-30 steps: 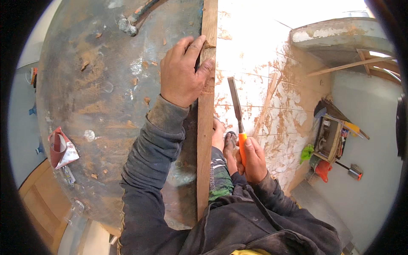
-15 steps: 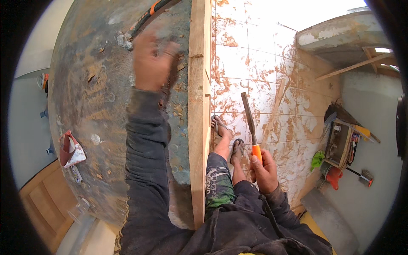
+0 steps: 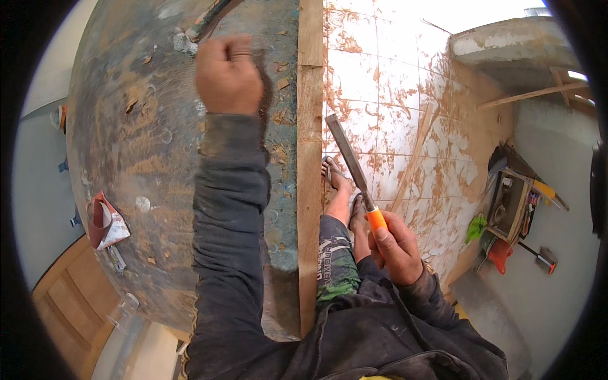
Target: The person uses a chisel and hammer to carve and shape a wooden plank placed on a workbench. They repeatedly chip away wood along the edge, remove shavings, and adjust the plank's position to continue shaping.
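Note:
My left hand [image 3: 228, 73] is over the stained worktop [image 3: 139, 164], beside the head of a hammer [image 3: 186, 40]. Its fingers are curled closed; what is under them is hidden. My right hand [image 3: 396, 247] grips the orange handle of a chisel [image 3: 348, 158], its flat blade angled up to the left over the tiled floor. A long wooden board [image 3: 309, 190] lies along the worktop's right edge, with a joint line across its upper part. Wood chips [image 3: 282, 82] are scattered beside it.
Folded red sandpaper [image 3: 107, 221] lies at the worktop's left. My legs and sandalled feet [image 3: 335, 177] stand on dirty white tiles [image 3: 399, 82]. A loose batten [image 3: 411, 152] crosses the floor. At right are a wooden crate of tools [image 3: 512, 202], a red object [image 3: 497, 256] and a green cloth [image 3: 475, 228].
My left hand has left the board and moved up-left to beside the hammer, its fingers now curled. My right hand with the chisel has shifted slightly right.

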Motion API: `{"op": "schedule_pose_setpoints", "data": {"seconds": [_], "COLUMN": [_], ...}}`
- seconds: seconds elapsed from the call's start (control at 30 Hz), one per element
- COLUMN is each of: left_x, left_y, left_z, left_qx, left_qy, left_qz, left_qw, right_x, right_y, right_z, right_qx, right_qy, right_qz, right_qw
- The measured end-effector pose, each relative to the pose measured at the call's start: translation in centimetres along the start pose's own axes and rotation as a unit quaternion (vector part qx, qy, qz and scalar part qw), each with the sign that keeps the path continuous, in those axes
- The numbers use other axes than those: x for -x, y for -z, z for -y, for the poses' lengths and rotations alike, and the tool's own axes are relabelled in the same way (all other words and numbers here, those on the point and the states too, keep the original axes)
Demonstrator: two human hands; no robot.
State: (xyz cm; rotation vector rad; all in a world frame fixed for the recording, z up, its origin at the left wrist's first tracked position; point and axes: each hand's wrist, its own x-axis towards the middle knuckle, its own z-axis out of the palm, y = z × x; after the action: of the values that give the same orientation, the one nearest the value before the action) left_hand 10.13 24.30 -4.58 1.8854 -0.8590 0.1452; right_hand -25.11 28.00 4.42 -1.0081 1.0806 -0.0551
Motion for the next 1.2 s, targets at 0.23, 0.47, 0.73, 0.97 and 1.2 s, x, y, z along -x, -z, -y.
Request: {"op": "schedule_pose_setpoints", "data": {"seconds": [0.23,0.47,0.73,0.97,1.2], "left_x": [-0.2,0.2,0.3,0.5,0.0], "left_y": [-0.7,0.2,0.0,0.3,0.2], "left_z": [1.7,1.4,0.7,0.9,1.0], "left_qx": [-0.004,0.095,0.176,0.139,0.149], "left_qy": [-0.067,0.072,0.083,0.078,0.065], "left_qz": [-0.058,0.058,0.128,0.15,0.159], "left_qw": [0.996,0.991,0.972,0.976,0.974], "right_x": [-1.2,-3.3,-2.5,-3.7,-4.1], "right_y": [-2.2,-4.8,-5.3,-6.0,-6.7], "right_z": [-0.2,1.5,3.4,2.2,1.4], "right_qx": [0.084,0.175,0.163,0.216,0.188], "right_qy": [0.072,0.105,0.036,0.142,0.141], "right_qz": [-0.025,-0.061,-0.052,-0.091,-0.092], "right_qw": [0.994,0.977,0.985,0.962,0.968]}}
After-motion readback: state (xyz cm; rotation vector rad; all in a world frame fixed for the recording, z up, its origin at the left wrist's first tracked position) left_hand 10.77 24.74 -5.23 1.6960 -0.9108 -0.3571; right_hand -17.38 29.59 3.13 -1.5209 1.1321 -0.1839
